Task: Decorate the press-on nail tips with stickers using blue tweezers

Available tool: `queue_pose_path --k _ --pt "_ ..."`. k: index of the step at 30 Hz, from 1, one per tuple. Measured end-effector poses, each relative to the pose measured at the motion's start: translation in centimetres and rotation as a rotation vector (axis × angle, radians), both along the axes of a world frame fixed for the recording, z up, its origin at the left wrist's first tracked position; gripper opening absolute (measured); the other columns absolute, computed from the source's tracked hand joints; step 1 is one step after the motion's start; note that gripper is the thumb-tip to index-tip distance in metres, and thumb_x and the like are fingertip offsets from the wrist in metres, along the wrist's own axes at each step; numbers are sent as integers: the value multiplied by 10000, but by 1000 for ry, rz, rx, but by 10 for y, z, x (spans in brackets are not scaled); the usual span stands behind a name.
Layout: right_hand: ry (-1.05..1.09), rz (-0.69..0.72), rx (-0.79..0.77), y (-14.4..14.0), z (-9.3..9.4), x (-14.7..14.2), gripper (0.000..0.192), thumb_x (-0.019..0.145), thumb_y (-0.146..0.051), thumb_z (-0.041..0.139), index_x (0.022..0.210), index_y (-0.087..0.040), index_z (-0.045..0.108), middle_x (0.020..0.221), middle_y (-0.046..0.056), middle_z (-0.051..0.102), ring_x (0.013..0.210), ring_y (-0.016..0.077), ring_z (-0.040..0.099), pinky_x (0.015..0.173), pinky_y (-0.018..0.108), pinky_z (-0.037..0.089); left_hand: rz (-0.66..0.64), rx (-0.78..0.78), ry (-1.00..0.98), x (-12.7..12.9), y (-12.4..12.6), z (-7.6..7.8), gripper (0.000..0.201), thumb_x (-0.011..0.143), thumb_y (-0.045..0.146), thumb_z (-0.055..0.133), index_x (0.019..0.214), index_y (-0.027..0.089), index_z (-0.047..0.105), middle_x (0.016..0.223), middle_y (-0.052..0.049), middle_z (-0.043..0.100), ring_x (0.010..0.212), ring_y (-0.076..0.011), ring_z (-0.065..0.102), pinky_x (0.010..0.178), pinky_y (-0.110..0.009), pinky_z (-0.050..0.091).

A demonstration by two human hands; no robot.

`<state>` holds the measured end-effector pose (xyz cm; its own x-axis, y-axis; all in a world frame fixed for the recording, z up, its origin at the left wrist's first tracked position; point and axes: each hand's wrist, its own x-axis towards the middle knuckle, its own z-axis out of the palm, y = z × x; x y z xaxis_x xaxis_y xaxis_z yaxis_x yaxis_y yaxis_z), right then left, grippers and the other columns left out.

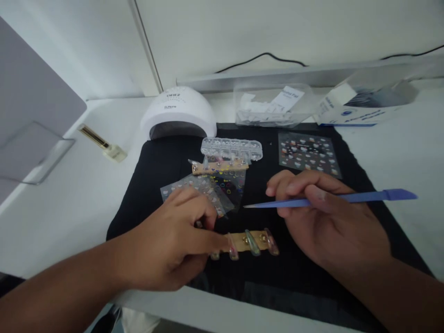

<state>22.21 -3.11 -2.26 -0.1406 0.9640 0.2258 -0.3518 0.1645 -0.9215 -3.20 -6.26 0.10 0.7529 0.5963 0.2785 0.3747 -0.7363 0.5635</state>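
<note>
My left hand (180, 236) grips the left part of a wooden nail display strip (239, 241) between thumb and fingers. Several long glittery false nails (253, 243) sit slanted across the strip, and its left end is hidden under my hand. My right hand (329, 212) is closed around blue tweezers (298, 202), whose thin tip points left, above the black mat and short of the strip. Farther back, a second wooden strip (222, 167) with false nails lies on overlapping sticker sheets (231, 185).
Behind these stand a clear compartment case (231, 149), a white nail lamp (178, 111), a clear tub (239, 106) of packets and an open carton (364, 111). Another sticker sheet (308, 152) lies on the black mat (138, 185). A gold-capped bottle (102, 142) lies at left.
</note>
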Motion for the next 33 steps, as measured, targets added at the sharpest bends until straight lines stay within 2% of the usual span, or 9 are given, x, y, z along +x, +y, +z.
queue_pose_path --k 2,5,7,10,13,17,20,27,33 --pt "11 -16 10 0 -1 0 149 833 -372 770 747 -254 796 588 3 591 627 165 577 550 283 483 160 -9 -95 -1 2 -3 361 874 27 547 1168 219 630 1055 -41 539 977 -192 528 865 -350 425" --pt "13 -26 14 -1 -3 0 178 835 -396 768 731 -253 786 617 3 604 617 160 575 565 293 483 493 -45 -125 -1 7 -8 282 887 87 586 1142 207 576 1117 -59 566 1084 -238 532 945 -405 431" --pt "1 -22 4 -2 -4 1 178 838 -391 768 727 -253 784 633 1 614 616 158 584 595 304 495 570 -86 -85 1 12 -11 332 868 119 636 1180 210 573 1165 -70 598 1106 -265 540 965 -445 430" --pt "-31 0 -24 -4 -4 1 171 851 -368 758 733 -248 785 638 0 623 629 162 606 649 321 513 560 -149 -53 5 19 -15 463 846 155 682 1290 229 574 1175 -68 648 1079 -272 576 954 -464 454" --pt "-52 26 -48 -7 -4 0 175 861 -358 742 729 -247 772 631 -2 631 653 170 623 674 324 516 569 -192 -82 10 26 -22 502 838 170 689 1325 238 590 1062 -55 677 1025 -264 599 932 -461 473" --pt "-75 66 -65 -10 -5 -3 207 878 -354 721 705 -243 740 637 11 657 720 200 650 674 334 515 546 -249 -173 12 31 -30 297 829 158 675 1115 224 716 916 -38 671 893 -217 636 848 -398 518" --pt "-76 78 -40 -11 -6 -3 214 881 -384 723 719 -246 742 619 10 645 752 218 665 705 356 527 511 -281 -272 13 29 -29 158 840 182 676 983 198 742 905 -42 683 845 -186 660 803 -348 543" --pt "-29 65 140 -18 8 3 225 904 -460 704 766 -295 770 609 10 653 892 237 665 828 378 532 435 -253 -533 12 13 -16 116 906 180 672 1013 200 713 882 -23 663 810 -138 647 724 -254 548" --pt "-126 139 350 -32 18 2 215 980 -395 611 907 -290 784 620 10 652 705 211 620 849 424 548 328 -260 -623 18 2 -10 174 920 109 660 1030 216 742 860 -18 649 767 -111 627 674 -205 533"
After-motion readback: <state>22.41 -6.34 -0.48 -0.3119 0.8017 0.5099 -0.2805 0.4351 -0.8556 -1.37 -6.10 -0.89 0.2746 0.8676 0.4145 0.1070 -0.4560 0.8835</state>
